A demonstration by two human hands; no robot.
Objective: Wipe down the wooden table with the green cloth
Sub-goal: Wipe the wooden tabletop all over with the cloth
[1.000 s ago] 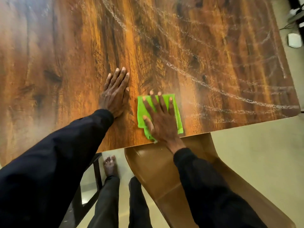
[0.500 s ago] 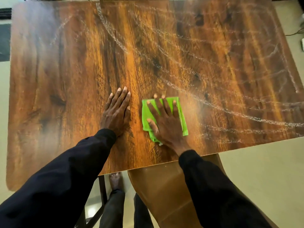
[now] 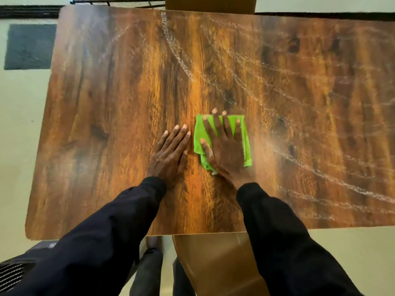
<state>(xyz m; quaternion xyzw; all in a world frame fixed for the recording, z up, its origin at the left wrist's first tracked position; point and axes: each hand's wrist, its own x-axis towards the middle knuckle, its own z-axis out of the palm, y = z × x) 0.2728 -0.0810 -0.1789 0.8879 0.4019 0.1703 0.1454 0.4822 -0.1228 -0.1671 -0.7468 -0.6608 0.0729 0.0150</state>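
Wooden table (image 3: 106, 124): a glossy brown top with dark grain and rounded corners. It fills most of the head view.

Green cloth (image 3: 199, 131): it lies folded flat on the table, about midway along the table's length and closer to its near edge than to its far edge.

Right hand (image 3: 226, 150): it lies palm down on top of the cloth with the fingers straight and spread, pressing rather than gripping, and nothing is curled round the fabric. The two longest fingertips reach just past the cloth onto bare table. The thumb lies across the cloth's left part. Green shows on both sides of the hand, and one corner sticks out beneath the wrist toward the table's near edge.

Left hand (image 3: 168, 154): it rests flat on the bare table with straight fingers held close together and holds nothing. A narrow strip of wood shows between it and the cloth.

Sleeves (image 3: 277, 231): black, and both cross the table's near edge.

Streaks (image 3: 177, 50): pale curved lines sweep over the table's right half and up its centre. With the blur they may be damp trails or residue, and I cannot tell which.

Near chair (image 3: 213, 263): brown, set at the table's near edge.

Far chair (image 3: 209, 4): brown, set at the table's far edge.

Dark mat (image 3: 30, 47): it lies on the pale floor beyond the table's left end.
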